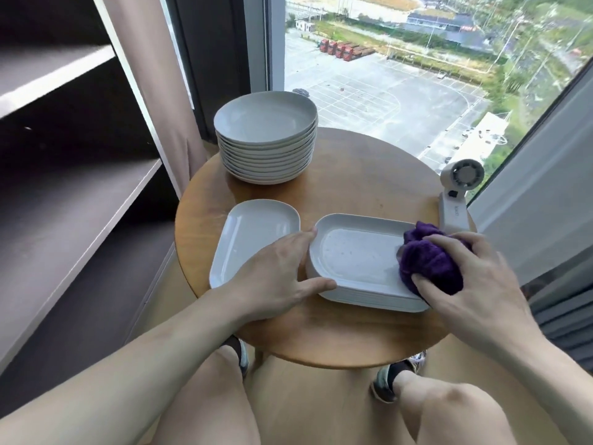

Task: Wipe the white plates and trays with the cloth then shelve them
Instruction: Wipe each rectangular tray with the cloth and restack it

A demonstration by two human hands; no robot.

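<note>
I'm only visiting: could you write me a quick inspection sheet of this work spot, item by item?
Surface: round wooden table.
Job's things: stack of round plates at the back; single tray front left; tray stack front right, top one looks spotted; purple cloth on its right end.
Clutter: small white fan at the table's right edge.
Grips: left hand lies open against the tray stack's left edge; right hand grips the purple cloth.
Cables: nothing seen.
Surroundings: dark shelves left, curtain, window behind.
</note>
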